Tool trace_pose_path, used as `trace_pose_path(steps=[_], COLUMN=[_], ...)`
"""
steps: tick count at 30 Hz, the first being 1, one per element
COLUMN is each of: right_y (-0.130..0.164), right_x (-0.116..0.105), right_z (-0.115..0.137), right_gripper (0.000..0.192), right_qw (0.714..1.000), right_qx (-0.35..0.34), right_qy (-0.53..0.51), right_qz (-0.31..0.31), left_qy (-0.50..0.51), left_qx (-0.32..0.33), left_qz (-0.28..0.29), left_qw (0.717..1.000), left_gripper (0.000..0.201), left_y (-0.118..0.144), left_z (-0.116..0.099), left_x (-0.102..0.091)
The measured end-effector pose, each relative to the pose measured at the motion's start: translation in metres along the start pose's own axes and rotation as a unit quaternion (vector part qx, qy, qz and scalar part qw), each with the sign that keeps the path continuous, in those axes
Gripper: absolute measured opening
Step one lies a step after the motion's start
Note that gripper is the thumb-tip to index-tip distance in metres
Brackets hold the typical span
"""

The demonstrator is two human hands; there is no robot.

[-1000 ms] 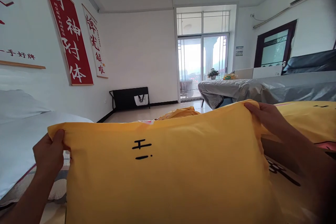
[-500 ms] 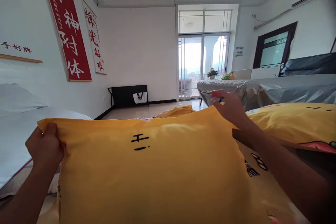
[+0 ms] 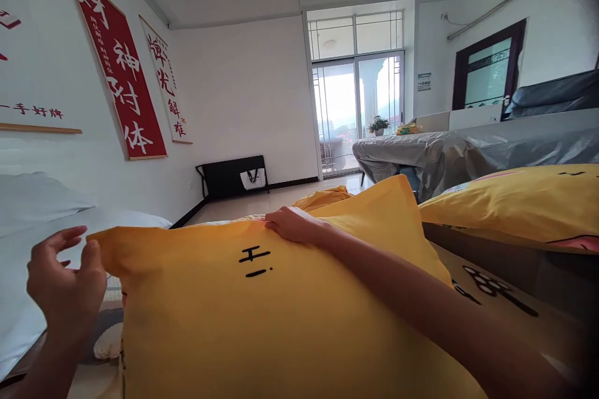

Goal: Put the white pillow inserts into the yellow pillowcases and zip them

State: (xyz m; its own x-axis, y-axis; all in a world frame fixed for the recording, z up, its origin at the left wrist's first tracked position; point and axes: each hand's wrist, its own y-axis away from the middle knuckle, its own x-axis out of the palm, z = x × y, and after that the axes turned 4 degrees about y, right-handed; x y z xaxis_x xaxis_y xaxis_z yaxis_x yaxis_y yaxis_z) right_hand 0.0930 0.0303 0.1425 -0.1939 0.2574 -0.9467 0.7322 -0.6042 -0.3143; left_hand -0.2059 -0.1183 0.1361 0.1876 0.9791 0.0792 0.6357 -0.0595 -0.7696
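Yellow fabric fills the near middle of the scene: a large yellow pillow (image 3: 290, 318), marked with a few black strokes, is held upright close to the camera. Its top left corner is touched by the left hand (image 3: 63, 287), whose thumb lies against the cloth while the other fingers are spread and lifted off it, so nothing is pinched there. The right hand (image 3: 292, 225) is laid palm down over the pillow's top edge near the middle, fingers together and curled over the rim, the forearm stretched across the pillow's front face. To the right, a second yellow pillow (image 3: 515, 202) is seen lying flat, just beside the first. At the far left, white bedding (image 3: 32, 199) is spread under a wall where a red banner (image 3: 115, 65) with white characters is hung. Farther off, a black rack (image 3: 231, 174) is set against the far wall, and a table under a grey cover (image 3: 421, 153) is placed before the glass door (image 3: 358, 112)
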Motion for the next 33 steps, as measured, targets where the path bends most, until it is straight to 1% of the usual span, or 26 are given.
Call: trace_pose_path(steps=[1,2,3,4,5,6,7,8,9,10,11,12,14,17,20,21,23,25,26,28,29,31,33], right_y=[0.003,0.005,0.007,0.008,0.009,0.009,0.01,0.01,0.011,0.012,0.014,0.015,0.018,0.025,0.035,0.041,0.052,0.065,0.07,0.077,0.079,0.082,0.083], right_x=[-0.003,-0.006,-0.008,-0.01,-0.011,-0.012,-0.012,-0.012,-0.012,-0.013,-0.013,-0.014,-0.017,-0.019,-0.02,-0.02,-0.019,-0.016,-0.015,-0.011,-0.009,-0.006,-0.003], right_z=[0.002,0.004,0.007,0.009,0.01,0.011,0.011,0.011,0.009,0.007,0.003,0.0,-0.01,-0.033,-0.062,-0.071,-0.09,-0.105,-0.111,-0.121,-0.124,-0.132,-0.142], right_gripper=[0.032,0.029,0.027,0.026,0.026,0.026,0.026,0.026,0.027,0.029,0.031,0.032,0.028,0.024,0.031,0.033,0.033,0.03,0.029,0.028,0.028,0.028,0.024], right_qw=[1.0,0.999,0.997,0.994,0.992,0.99,0.991,0.993,0.995,0.997,0.998,0.999,0.999,0.998,0.996,0.995,0.993,0.993,0.993,0.996,0.997,0.997,0.994], right_qx=[-0.001,-0.007,-0.014,-0.022,-0.029,-0.032,-0.035,-0.037,-0.038,-0.038,-0.04,-0.043,-0.052,-0.042,0.01,0.029,0.053,0.056,0.051,0.043,0.044,0.06,0.086], right_qy=[0.025,0.053,0.082,0.107,0.126,0.134,0.13,0.114,0.091,0.067,0.045,0.026,-0.005,-0.051,-0.064,-0.06,-0.051,-0.045,-0.044,-0.038,-0.031,-0.007,0.021], right_qz=[-0.006,-0.006,-0.003,-0.002,-0.004,-0.009,-0.015,-0.019,-0.021,-0.02,-0.019,-0.018,-0.011,0.023,0.062,0.072,0.09,0.098,0.095,0.072,0.058,0.048,0.063], left_qy=[-0.017,-0.027,-0.027,-0.026,-0.027,-0.031,-0.045,-0.061,-0.073,-0.082,-0.083,-0.076,-0.054,-0.026,-0.008,-0.009,-0.04,-0.103,-0.142,-0.208,-0.224,-0.223,-0.206], left_qx=[0.079,0.159,0.223,0.263,0.282,0.288,0.283,0.267,0.248,0.23,0.216,0.21,0.221,0.243,0.24,0.236,0.222,0.191,0.167,0.12,0.103,0.09,0.109], left_qz=[0.016,0.057,0.14,0.252,0.365,0.456,0.53,0.594,0.644,0.682,0.708,0.724,0.728,0.708,0.692,0.692,0.702,0.711,0.71,0.692,0.684,0.679,0.681], left_qw=[0.997,0.985,0.964,0.931,0.887,0.841,0.798,0.756,0.721,0.69,0.667,0.653,0.647,0.663,0.681,0.682,0.675,0.668,0.669,0.681,0.687,0.693,0.695], left_gripper=[0.044,0.046,0.045,0.044,0.047,0.05,0.053,0.053,0.047,0.038,0.03,0.027,0.032,0.036,0.037,0.038,0.04,0.043,0.044,0.047,0.048,0.048,0.049], left_y=[0.005,0.011,0.018,0.025,0.031,0.037,0.043,0.047,0.051,0.053,0.055,0.057,0.058,0.057,0.053,0.05,0.042,0.031,0.025,0.011,0.004,-0.009,-0.018], left_z=[-0.012,-0.025,-0.04,-0.054,-0.067,-0.079,-0.09,-0.098,-0.103,-0.107,-0.109,-0.109,-0.106,-0.098,-0.087,-0.084,-0.075,-0.063,-0.056,-0.04,-0.031,-0.015,-0.001], left_x=[0.005,0.013,0.023,0.036,0.05,0.066,0.081,0.096,0.109,0.12,0.128,0.134,0.14,0.136,0.127,0.124,0.119,0.114,0.112,0.106,0.103,0.096,0.09])
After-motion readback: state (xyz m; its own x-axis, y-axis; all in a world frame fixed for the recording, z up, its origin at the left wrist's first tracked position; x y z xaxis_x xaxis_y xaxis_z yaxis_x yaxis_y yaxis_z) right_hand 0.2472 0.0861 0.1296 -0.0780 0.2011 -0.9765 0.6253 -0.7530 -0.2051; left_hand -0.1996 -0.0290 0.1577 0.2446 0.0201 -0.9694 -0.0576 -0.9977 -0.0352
